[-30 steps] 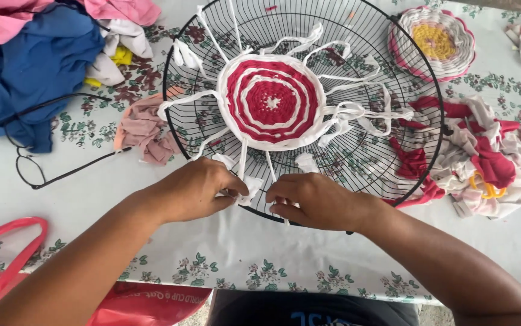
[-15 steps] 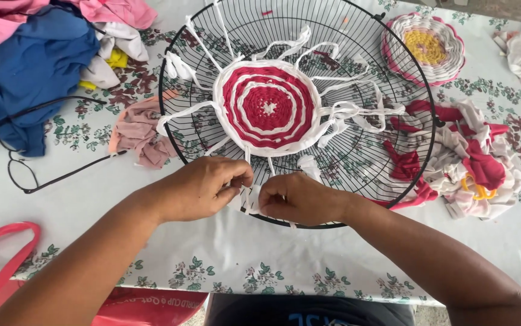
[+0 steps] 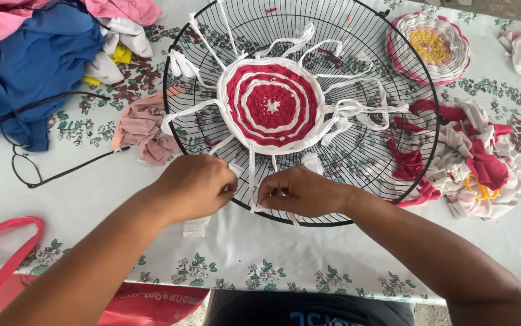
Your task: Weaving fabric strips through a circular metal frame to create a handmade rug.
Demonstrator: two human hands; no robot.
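Observation:
A round black wire fan guard (image 3: 357,57) lies flat on the table. In its middle sits a woven disc of red and white cloth rings (image 3: 272,104), with white cloth strips (image 3: 252,175) running out like spokes to the rim. My left hand (image 3: 195,186) and my right hand (image 3: 299,192) are both at the near rim, fingers pinched on the ends of a white strip there. The fingertips are partly hidden, so how the strip is wound on the wire is unclear.
Blue and pink clothes (image 3: 37,48) are heaped at the far left, with eyeglasses (image 3: 25,163) beside them. A pink rag (image 3: 142,127) lies left of the guard. Red and white cloth scraps (image 3: 474,160) lie to the right. A finished yellow-centred mat (image 3: 429,47) sits beyond. A red bag (image 3: 7,265) hangs at the table edge.
My hands have stayed at the near rim and worked the white strip, drawing slightly apart. The view has shifted a little; the guard has not moved.

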